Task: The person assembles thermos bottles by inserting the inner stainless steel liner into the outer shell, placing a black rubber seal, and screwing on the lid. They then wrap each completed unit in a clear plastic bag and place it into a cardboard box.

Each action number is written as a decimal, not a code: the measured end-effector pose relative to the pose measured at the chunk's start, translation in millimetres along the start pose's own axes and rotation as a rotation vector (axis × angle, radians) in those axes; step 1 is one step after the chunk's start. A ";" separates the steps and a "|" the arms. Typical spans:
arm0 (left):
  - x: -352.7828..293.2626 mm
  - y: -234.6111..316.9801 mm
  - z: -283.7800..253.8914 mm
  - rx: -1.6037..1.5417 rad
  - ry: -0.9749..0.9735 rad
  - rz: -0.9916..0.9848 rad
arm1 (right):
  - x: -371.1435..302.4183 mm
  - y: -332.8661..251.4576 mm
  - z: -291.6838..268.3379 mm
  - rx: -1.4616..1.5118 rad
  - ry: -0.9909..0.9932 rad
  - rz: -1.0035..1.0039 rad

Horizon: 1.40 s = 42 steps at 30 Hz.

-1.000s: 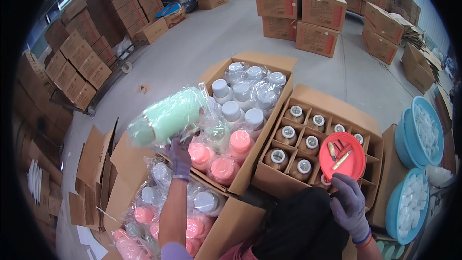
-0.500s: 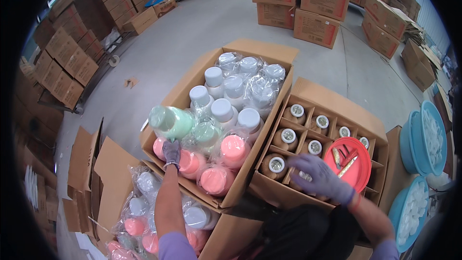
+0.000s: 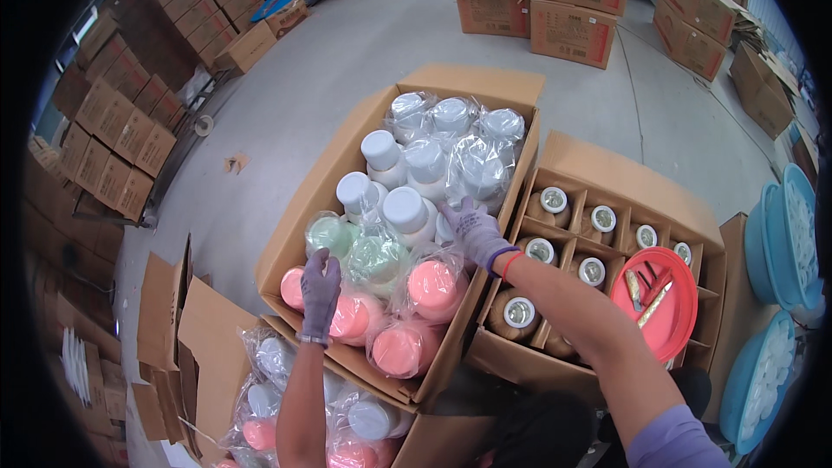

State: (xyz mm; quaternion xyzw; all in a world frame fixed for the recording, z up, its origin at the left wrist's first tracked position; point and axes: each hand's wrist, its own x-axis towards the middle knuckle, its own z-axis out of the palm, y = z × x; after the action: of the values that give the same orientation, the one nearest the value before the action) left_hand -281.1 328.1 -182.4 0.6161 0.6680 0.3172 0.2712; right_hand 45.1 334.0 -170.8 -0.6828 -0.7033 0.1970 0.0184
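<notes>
My left hand (image 3: 321, 295), in a grey-purple glove, is raised over the near left of the large carton (image 3: 286, 243). Its fingers are stretched up and it holds nothing. Beside it are a pink-capped bottle (image 3: 293, 288) and a pale green bottle (image 3: 328, 234) in clear film. My right hand (image 3: 475, 234), gloved alike, reaches across into the same carton. Its fingers close over a white-capped bottle (image 3: 443, 230), mostly hidden under the glove. More white bottles (image 3: 406, 211) and film-wrapped pink bottles (image 3: 433, 288) stand around the hands.
On the right, a divided carton (image 3: 589, 379) holds brown flask bodies (image 3: 518, 313) with pale rims. A red tray (image 3: 680, 303) with small tools rests on it. Blue basins (image 3: 737, 399) of white parts stand farther right. Another bottle carton (image 3: 217, 329) is at lower left; stacked cartons (image 3: 576, 30) stand behind.
The pale green bottle my left hand held up is now down among the others, and that hand has let go. My right hand has moved left from the divided carton to a white-capped bottle.
</notes>
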 end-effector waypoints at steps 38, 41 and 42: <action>-326.2 219.2 -6.1 -0.848 -1.128 0.203 | -437.1 106.2 -153.8 1.418 1.023 -0.023; -353.1 278.6 33.9 -0.549 -0.726 0.507 | -482.0 67.8 -93.9 0.845 1.123 -0.178; -347.0 257.3 58.1 -0.828 -0.813 0.198 | -495.2 45.5 -74.9 0.802 1.090 -0.188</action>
State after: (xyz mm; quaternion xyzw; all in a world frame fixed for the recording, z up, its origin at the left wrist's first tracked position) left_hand -37.3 -1.8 -35.1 0.5904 0.2701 0.3136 0.6929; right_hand 143.6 -126.8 4.9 -0.5608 -0.5226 0.0680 0.6386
